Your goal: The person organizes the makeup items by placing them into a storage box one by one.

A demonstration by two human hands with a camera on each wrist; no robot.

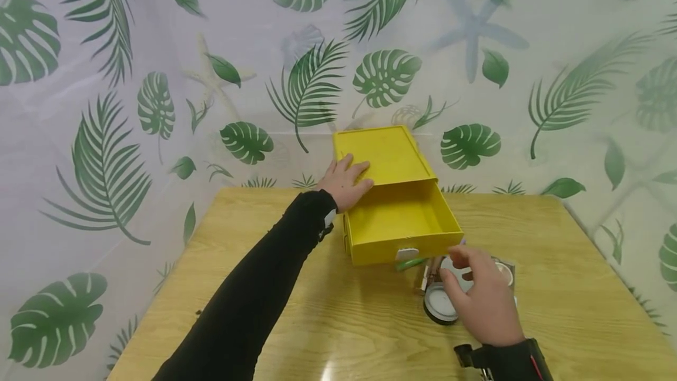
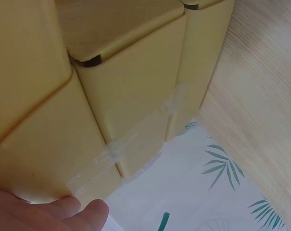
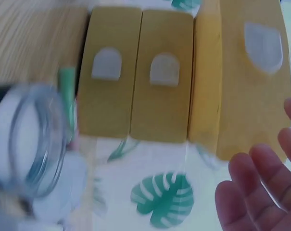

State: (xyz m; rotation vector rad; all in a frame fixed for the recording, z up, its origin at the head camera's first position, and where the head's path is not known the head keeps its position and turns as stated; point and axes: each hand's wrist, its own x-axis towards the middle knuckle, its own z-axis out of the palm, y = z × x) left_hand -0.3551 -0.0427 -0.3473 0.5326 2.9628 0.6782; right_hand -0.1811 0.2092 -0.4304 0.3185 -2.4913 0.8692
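A yellow drawer box (image 1: pixel 378 151) stands towards the back of the table, its top drawer (image 1: pixel 404 216) pulled out and bare inside. My left hand (image 1: pixel 346 183) rests on the left edge of the box top with fingers spread; in the left wrist view its fingertips lie against the taped cardboard side (image 2: pixel 135 115). Just off the drawer's front right corner is my right hand (image 1: pixel 483 293), its fingers loosely bent and holding nothing. The right wrist view shows the pulled-out drawer's front (image 3: pixel 248 106) close to these fingers. Two lower drawers (image 3: pixel 135 106) are closed, each with a pale tab.
Under and beside my right hand lie a round glass-topped container (image 1: pixel 440 303), a green stick-like item (image 1: pixel 411 264) and other small things partly hidden by the hand. Leaf-printed cloth (image 1: pixel 317 63) hangs behind the wooden table (image 1: pixel 338 328).
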